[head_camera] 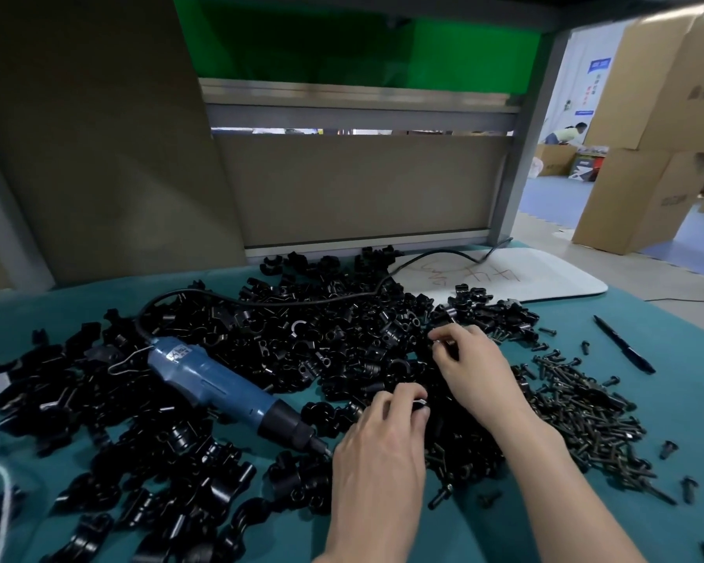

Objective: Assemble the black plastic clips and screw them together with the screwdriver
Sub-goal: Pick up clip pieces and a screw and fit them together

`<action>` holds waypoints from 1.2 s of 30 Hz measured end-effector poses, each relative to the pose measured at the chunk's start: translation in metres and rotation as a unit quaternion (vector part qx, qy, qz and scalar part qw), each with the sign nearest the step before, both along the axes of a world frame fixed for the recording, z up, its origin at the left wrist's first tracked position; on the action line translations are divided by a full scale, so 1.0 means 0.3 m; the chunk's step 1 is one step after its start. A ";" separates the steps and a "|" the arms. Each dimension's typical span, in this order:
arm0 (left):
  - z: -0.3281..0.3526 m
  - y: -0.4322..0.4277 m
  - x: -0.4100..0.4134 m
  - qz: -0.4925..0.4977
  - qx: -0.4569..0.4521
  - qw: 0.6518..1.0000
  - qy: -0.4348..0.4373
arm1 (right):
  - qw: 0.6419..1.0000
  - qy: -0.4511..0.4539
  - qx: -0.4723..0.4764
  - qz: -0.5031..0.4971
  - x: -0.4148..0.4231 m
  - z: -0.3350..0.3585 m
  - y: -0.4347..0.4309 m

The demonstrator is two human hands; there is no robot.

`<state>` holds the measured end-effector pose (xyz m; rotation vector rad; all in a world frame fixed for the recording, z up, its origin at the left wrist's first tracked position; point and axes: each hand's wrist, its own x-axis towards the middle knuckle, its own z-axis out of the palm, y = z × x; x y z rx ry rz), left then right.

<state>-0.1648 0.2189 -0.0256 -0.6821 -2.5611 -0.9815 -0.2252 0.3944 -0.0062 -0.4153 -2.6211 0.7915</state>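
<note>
Both forearms come in from the lower right of the frame, over the teal bench [667, 461]. The left hand [383, 436] lies palm down at lower centre, knuckles up. Its fingers are curled and its thumb and fingertips pinch one black clip [418, 405] at the near edge of the heap. The right hand [472, 367] reaches farther in, just above and to the right of the left, with its wrist bent. Its fingertips [444, 339] are bunched together on a small dark piece [435, 342]; whether that is a clip or a screw cannot be told.

The pile of black clips [301, 331] spreads over the middle and left of the bench. The blue electric screwdriver [220, 388] lies on it at centre left, held by neither hand, with its bit pointing toward the left hand. The heap of dark screws [578, 416] lies just right of the right forearm. A black pen [624, 345] lies farther right.
</note>
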 end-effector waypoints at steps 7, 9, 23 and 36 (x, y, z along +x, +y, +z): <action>0.018 -0.003 0.012 0.049 0.030 0.998 0.011 | 0.998 0.021 0.043 0.037 -0.011 0.039 -0.090; 0.027 -0.004 0.008 0.060 0.027 0.997 0.028 | 0.995 0.007 0.066 0.071 -0.014 0.041 -0.128; 0.059 -0.523 -0.103 0.199 0.217 0.953 -0.064 | 0.985 0.018 0.095 0.140 -0.031 0.045 -0.308; 0.035 -0.515 -0.184 0.218 0.247 0.933 -0.142 | 0.973 -0.110 0.056 0.195 -0.555 0.300 -0.632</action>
